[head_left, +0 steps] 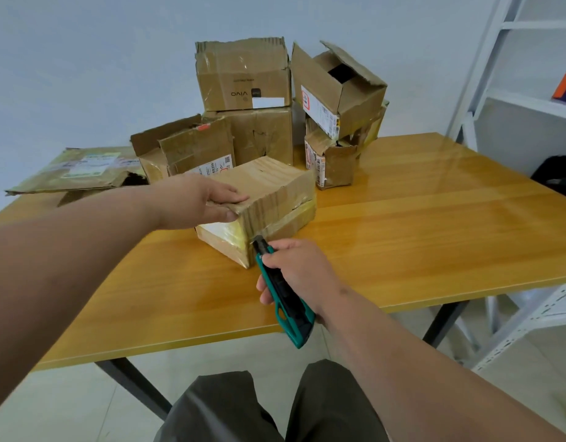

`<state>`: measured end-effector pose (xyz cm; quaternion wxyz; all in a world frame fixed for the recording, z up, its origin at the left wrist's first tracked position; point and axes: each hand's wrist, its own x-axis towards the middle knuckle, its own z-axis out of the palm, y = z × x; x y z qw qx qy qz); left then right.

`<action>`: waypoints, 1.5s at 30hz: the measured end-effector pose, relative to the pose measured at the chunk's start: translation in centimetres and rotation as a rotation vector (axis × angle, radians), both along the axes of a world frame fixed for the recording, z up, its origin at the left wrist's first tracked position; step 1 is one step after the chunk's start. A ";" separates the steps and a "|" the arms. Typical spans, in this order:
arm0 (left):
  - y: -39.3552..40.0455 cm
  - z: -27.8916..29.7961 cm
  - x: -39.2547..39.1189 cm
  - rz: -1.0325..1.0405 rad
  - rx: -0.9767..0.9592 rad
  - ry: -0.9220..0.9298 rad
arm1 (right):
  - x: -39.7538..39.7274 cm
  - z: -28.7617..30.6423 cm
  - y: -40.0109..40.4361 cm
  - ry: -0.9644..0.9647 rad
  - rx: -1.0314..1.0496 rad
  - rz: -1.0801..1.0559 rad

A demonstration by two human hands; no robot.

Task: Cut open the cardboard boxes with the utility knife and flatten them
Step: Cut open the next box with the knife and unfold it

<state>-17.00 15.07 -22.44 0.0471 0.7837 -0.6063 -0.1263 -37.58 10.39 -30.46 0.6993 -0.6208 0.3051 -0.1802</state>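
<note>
A small taped cardboard box point(269, 193) lies near the middle of the yellow wooden table point(419, 224). My left hand point(205, 200) presses on its top near corner, thumb on the side. My right hand point(296, 272) grips a teal and black utility knife point(283, 295), whose tip touches the taped seam at the box's near right edge. The blade itself is too small to make out.
Several worn cardboard boxes point(243, 74) are stacked at the table's far side. A flattened box point(80, 169) lies at the far left. White metal shelving point(530, 100) stands at the right. My knees sit below the table's near edge.
</note>
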 end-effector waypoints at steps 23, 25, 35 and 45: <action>-1.3 -0.6 -0.9 0.067 -0.136 -0.015 | -2.8 -0.8 -1.2 0.072 -0.508 -0.251; -1.7 -0.8 -1.6 0.071 -0.176 -0.137 | -3.0 -1.5 -1.0 0.139 -0.742 -0.231; -3.9 -2.6 -3.8 -0.023 -0.200 -0.240 | -3.8 -1.9 -2.3 0.223 -0.888 -0.363; -4.0 -2.5 -3.8 -0.103 0.010 -0.235 | -2.9 -1.9 -2.5 0.246 -0.955 -0.355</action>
